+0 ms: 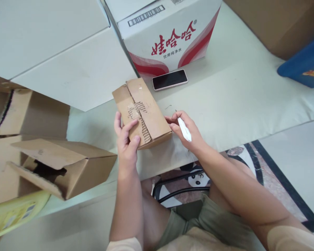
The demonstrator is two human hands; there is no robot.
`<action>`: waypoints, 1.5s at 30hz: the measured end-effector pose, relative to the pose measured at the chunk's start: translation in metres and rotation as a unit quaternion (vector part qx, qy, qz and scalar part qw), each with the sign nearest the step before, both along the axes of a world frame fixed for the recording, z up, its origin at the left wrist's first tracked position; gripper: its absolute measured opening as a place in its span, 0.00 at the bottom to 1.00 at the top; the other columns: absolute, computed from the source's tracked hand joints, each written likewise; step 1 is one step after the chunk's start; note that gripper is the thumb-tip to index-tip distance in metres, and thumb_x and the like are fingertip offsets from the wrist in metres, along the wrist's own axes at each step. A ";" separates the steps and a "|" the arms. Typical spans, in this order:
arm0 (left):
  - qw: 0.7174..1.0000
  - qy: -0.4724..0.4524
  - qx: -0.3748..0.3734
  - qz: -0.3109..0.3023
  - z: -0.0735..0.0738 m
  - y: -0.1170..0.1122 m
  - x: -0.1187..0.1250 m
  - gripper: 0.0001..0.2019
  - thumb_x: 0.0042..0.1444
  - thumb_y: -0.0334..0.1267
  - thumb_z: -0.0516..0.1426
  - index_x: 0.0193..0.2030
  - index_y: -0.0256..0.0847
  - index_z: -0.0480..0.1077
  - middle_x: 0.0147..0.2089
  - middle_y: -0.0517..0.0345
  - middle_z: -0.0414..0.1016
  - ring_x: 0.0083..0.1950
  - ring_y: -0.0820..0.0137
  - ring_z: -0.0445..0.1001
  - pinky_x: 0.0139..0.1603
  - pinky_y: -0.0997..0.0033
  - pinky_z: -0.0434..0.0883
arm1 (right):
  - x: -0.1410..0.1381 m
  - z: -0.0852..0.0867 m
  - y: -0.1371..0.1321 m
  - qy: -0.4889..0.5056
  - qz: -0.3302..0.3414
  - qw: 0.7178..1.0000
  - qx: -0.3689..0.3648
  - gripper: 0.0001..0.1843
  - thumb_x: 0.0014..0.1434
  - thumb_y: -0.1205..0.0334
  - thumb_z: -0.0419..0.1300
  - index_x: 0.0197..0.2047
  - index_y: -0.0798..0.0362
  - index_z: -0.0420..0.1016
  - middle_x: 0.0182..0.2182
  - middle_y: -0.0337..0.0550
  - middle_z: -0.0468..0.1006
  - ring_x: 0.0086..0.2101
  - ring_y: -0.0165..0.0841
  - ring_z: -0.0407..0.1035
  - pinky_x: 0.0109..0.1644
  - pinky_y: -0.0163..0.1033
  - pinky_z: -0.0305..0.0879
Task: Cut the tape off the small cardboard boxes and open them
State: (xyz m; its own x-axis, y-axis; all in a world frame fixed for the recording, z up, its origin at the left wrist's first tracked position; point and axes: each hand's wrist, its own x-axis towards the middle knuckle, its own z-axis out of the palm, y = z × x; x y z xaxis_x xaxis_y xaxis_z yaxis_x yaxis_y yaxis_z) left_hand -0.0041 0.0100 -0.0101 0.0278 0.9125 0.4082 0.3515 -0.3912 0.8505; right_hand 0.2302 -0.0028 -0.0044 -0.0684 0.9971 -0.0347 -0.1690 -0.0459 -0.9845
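A small brown cardboard box sits in front of me on the pale-covered table, its top flaps together with torn, ridged patches along the seam. My left hand grips its near left side, thumb and a finger lying over the top. Closed around a slim white utility knife, my right hand is at the box's right side, fingertips against or very close to it. The knife's handle points back toward my wrist; its blade is mostly hidden.
Behind the box lies a phone, in front of a white and red water carton. Large white boxes stand at the left. An opened cardboard box lies below them, beside yellow packaging. A blue container is at far right.
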 end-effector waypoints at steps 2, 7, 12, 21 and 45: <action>1.000 0.012 0.006 -0.004 0.000 -0.001 0.000 0.27 0.60 0.65 0.62 0.59 0.52 0.78 0.83 0.54 0.48 0.85 0.45 0.41 0.82 0.41 0.50 | 0.001 0.003 -0.003 0.014 0.013 0.999 0.043 0.21 0.63 0.40 0.65 0.45 0.44 0.63 0.63 0.52 0.78 0.66 0.43 0.72 0.70 0.56 0.64; 0.999 -0.015 -0.008 -0.037 -0.007 -0.001 0.000 0.31 0.60 0.67 0.60 0.65 0.57 0.74 0.85 0.56 0.42 0.85 0.43 0.42 0.79 0.40 0.57 | 0.003 0.007 -0.006 -0.015 0.091 0.989 0.116 0.22 0.61 0.44 0.69 0.48 0.43 0.64 0.75 0.54 0.65 0.73 0.44 0.61 0.76 0.59 0.55; 0.998 0.034 0.004 -0.052 -0.010 0.001 0.001 0.41 0.50 0.76 0.62 0.65 0.58 0.72 0.86 0.55 0.36 0.85 0.40 0.38 0.79 0.38 0.54 | 0.004 0.007 -0.005 -0.018 0.094 0.991 0.097 0.26 0.58 0.42 0.71 0.49 0.43 0.63 0.77 0.56 0.60 0.75 0.47 0.57 0.77 0.61 0.51; 0.993 0.077 0.065 -0.053 -0.004 0.002 0.002 0.33 0.56 0.69 0.63 0.64 0.55 0.75 0.84 0.51 0.42 0.84 0.40 0.44 0.79 0.35 0.53 | 0.002 0.005 -0.003 0.024 0.105 0.988 0.106 0.28 0.58 0.38 0.70 0.49 0.42 0.62 0.77 0.55 0.60 0.76 0.44 0.55 0.78 0.59 0.51; 0.979 0.189 0.071 -0.037 0.016 -0.002 0.007 0.28 0.54 0.66 0.66 0.52 0.49 0.81 0.69 0.46 0.60 0.75 0.43 0.60 0.75 0.35 0.60 | 0.000 0.001 -0.001 0.013 0.095 0.990 0.105 0.29 0.58 0.39 0.70 0.50 0.42 0.61 0.78 0.55 0.56 0.76 0.44 0.53 0.77 0.58 0.53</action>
State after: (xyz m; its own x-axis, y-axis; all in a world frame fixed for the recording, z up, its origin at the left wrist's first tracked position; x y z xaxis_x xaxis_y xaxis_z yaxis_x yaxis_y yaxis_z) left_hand 0.0029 0.0084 0.0055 0.2659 0.8369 0.4784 0.5973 -0.5326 0.5997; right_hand 0.2299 -0.0041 -0.0031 -0.2532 0.9511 0.1768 -0.2020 0.1267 -0.9712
